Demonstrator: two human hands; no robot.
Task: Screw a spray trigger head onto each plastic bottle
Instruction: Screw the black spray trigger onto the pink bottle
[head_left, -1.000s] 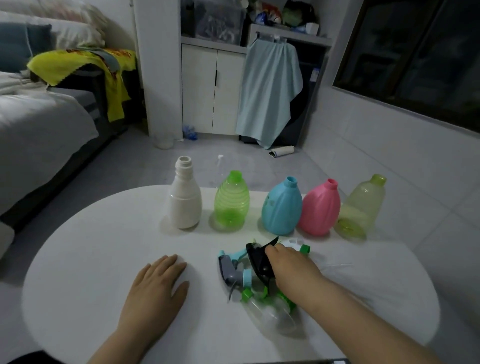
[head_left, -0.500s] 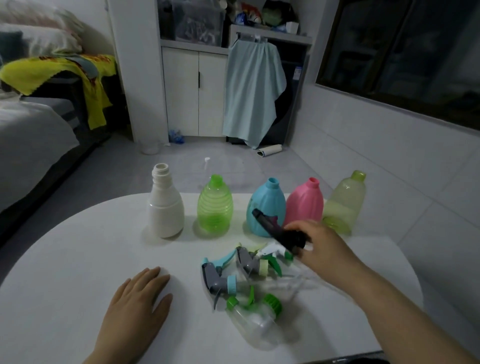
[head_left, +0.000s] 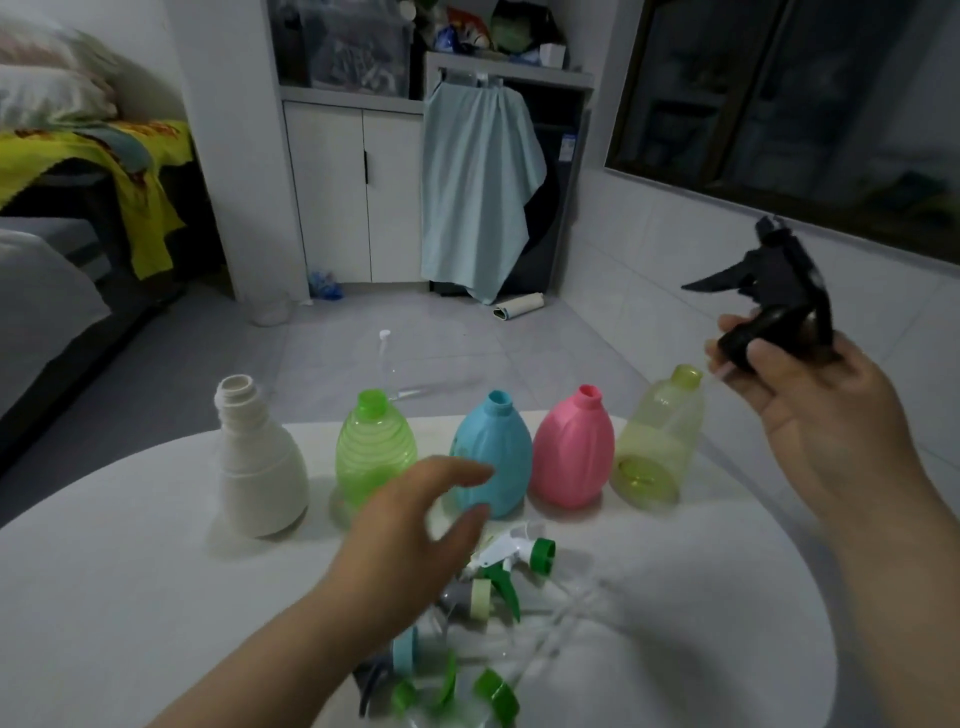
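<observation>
Several open-necked bottles stand in a row on the white round table (head_left: 130, 597): a white bottle (head_left: 257, 467), a green ribbed bottle (head_left: 374, 452), a blue bottle (head_left: 493, 447), a pink bottle (head_left: 571, 452) and a tilted yellow-green bottle (head_left: 660, 436). My right hand (head_left: 815, 410) is raised at the right, shut on a black spray trigger head (head_left: 774, 296). My left hand (head_left: 410, 551) hovers open over a pile of loose trigger heads (head_left: 498, 577) with green, white and blue parts, in front of the blue bottle.
Clear dip tubes (head_left: 561, 618) trail from the pile across the table. A clear bottle (head_left: 447, 712) lies at the near edge. Beyond the table are tiled floor, a bed (head_left: 47, 291) at the left, a white cabinet (head_left: 353, 192) and a hanging cloth (head_left: 478, 192).
My right hand lifted the black trigger head out of the pile, up and to the right. My left hand rose off the table and moved right over the pile.
</observation>
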